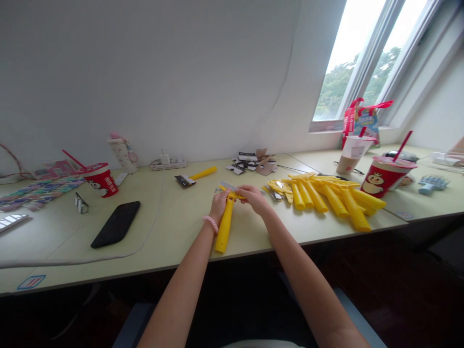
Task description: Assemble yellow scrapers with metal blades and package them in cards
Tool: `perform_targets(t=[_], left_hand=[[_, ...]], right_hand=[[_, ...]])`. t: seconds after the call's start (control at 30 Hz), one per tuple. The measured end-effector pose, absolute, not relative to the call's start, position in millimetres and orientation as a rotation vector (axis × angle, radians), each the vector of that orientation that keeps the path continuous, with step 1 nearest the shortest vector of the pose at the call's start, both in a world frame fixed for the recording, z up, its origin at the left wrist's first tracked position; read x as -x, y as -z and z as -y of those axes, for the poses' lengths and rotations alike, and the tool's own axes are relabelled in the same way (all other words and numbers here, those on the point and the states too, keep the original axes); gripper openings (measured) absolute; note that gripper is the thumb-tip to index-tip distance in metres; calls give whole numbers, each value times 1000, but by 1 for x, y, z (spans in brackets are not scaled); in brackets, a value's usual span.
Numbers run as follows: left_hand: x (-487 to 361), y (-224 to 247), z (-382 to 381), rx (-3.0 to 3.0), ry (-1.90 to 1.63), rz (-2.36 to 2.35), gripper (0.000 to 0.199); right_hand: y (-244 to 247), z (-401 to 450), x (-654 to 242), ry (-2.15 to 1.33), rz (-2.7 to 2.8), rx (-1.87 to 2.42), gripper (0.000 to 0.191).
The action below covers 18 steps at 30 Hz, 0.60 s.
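Observation:
Near the front middle of the table, my left hand (pixel 218 207) is closed around the top of a yellow-handled tool (pixel 225 227), whose handle points toward me. The fingers of my right hand (pixel 252 197) pinch the right side of the same tool's head. A grey flat piece (pixel 227 185) shows just beyond my fingers; how it joins the head is hidden. To the right lies a pile of yellow handles (pixel 328 191), with small yellow flat parts (pixel 279 188) at its left end. Another yellow-handled tool (pixel 203 173) with a black card on its head lies behind my left hand.
Black and brown card pieces (pixel 252 162) lie near the wall. On the left are a black phone (pixel 116 224), glasses (pixel 81 204), a red cup (pixel 99 180) and a cable. At the right stand another red cup (pixel 384 178), a clear cup (pixel 353 154) and a blue brush (pixel 433 184).

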<state>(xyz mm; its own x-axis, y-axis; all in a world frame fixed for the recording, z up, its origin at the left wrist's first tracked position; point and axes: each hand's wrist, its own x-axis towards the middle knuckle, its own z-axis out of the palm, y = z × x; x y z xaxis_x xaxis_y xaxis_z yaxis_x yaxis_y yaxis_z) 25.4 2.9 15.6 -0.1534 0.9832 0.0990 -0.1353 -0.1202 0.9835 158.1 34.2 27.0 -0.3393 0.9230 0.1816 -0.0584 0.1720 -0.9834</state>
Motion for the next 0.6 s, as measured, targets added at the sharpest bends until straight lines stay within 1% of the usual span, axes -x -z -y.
perform_targets(t=[0.2,0.47,0.6], left_hand=[[-21,-12,-10,-1019,-1696,-1253,23],[-14,-18,-8,-856,-1853,-1446,28],[-12,-18,-8,-840,-1872,-1479,29]], right_hand=[[-26,-33,-157,-1382,1526,836,20],[-31,-31,-156,-1561,1273,941,13],[-31,-30,-157,-1570,1339,963,13]])
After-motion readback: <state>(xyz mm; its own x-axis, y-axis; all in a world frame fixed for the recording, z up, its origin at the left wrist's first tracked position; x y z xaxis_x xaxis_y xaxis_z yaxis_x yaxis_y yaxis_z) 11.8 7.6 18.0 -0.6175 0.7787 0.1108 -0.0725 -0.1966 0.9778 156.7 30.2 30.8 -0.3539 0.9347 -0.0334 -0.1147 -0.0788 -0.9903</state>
